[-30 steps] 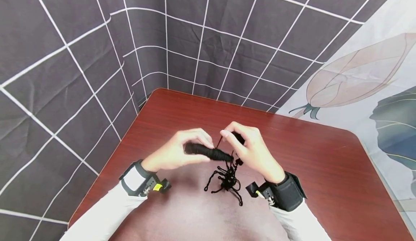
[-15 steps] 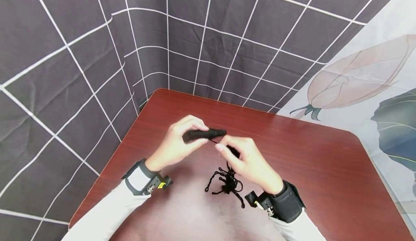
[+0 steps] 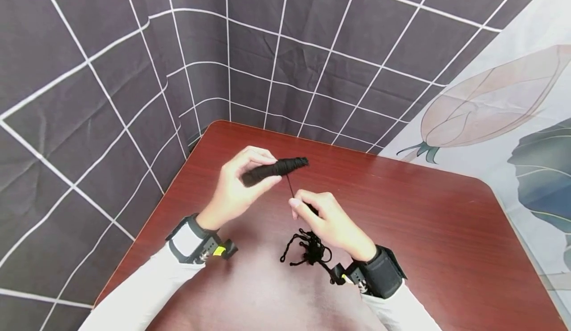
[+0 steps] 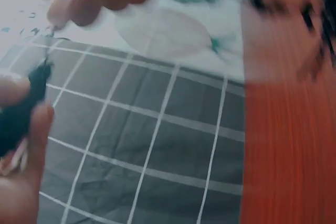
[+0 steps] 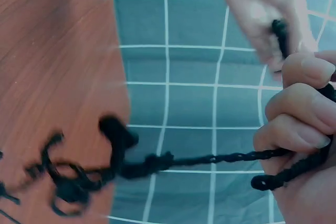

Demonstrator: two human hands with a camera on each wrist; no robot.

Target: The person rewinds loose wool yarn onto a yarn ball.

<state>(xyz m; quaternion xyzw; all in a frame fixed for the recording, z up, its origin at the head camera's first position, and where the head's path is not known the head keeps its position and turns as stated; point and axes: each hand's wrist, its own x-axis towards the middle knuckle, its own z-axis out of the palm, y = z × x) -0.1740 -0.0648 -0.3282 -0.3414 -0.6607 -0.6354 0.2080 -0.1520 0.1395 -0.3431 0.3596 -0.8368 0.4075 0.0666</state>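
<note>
My left hand [image 3: 232, 187] grips a dark, tapered bundle wound with black thread [image 3: 292, 164], its narrow end pointing right. A thin black strand [image 3: 290, 186] stretches taut from the bundle to my right hand [image 3: 332, 224], pinched at its thumb and forefinger. In the right wrist view, the curled fingers [image 5: 294, 103] also hold a black twisted cord [image 5: 231, 157], which leads off to a knotted part. On the table below lies a black tangle of cords with looped ends [image 3: 314, 249], partly overlapped by the right wrist's camera mount.
The reddish-brown table [image 3: 424, 222] reaches back to a grey curtain with white grid lines [image 3: 285, 48]. At the right hangs a pale cloth printed with leaves [image 3: 490, 103]. Each wrist wears a black strap with a small camera mount [image 3: 214, 249].
My left hand has moved up and slightly left with the bundle, which now tilts upward. My right hand has dropped lower and drawn out the strand, lengthening the gap between hands.
</note>
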